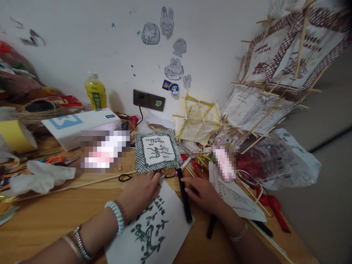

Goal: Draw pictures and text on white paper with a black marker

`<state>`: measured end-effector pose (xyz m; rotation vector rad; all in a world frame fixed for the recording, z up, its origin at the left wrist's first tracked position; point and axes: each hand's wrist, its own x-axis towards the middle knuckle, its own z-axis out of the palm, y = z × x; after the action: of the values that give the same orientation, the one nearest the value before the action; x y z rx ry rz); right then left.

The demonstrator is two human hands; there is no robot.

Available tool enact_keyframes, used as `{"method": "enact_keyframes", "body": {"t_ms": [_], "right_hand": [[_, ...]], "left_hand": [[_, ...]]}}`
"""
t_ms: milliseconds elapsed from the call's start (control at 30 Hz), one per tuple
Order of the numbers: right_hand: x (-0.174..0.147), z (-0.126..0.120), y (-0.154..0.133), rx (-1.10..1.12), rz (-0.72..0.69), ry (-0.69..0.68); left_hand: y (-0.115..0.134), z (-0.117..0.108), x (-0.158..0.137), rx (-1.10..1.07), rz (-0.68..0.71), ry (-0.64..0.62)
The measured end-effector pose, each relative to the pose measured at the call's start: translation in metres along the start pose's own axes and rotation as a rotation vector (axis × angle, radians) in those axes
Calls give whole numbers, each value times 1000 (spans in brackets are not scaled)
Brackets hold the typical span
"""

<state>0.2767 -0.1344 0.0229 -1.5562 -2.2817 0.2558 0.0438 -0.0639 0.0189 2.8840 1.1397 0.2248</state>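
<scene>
My left hand (143, 190) rests over the upper left edge of a white sheet of paper (176, 227) painted with dark green plants and writing. Its fingers are bent and close together, and whatever lies under them is hidden. Just beyond the fingertips lies a square panel (158, 152) with a dark green lattice border and a small drawing. On the right, my right hand (202, 194) has thumb and forefinger apart, the tips at the side of a black marker (184, 198). The marker lies slanting across the sheet's right edge.
A white box (82, 124) and a yellow drink bottle (95, 91) stand at the back left. A yellow stick-framed lantern (198, 121) is behind the panel; a larger lantern (288, 58) rises at right. Crumpled tissue (41, 178), scissors (192, 150) and clear plastic bags (283, 161) lie around.
</scene>
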Motion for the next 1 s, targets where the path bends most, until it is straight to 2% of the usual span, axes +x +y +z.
{"method": "enact_keyframes", "body": {"t_ms": [300,467,767,1000], "right_hand": [[2,-3,-4,9,-49,-59],[2,-3,-4,10,-30,-71],[-1,0,-6,-55,-31,-47],[-6,1,-7,-148,-142,16]], "left_hand": [[2,-6,0,-2,-4,-26],[2,-5,0,14,-12,-38],[2,-2,1,35,-25,-67],[-4,7,0,-19,-44,-48]]}}
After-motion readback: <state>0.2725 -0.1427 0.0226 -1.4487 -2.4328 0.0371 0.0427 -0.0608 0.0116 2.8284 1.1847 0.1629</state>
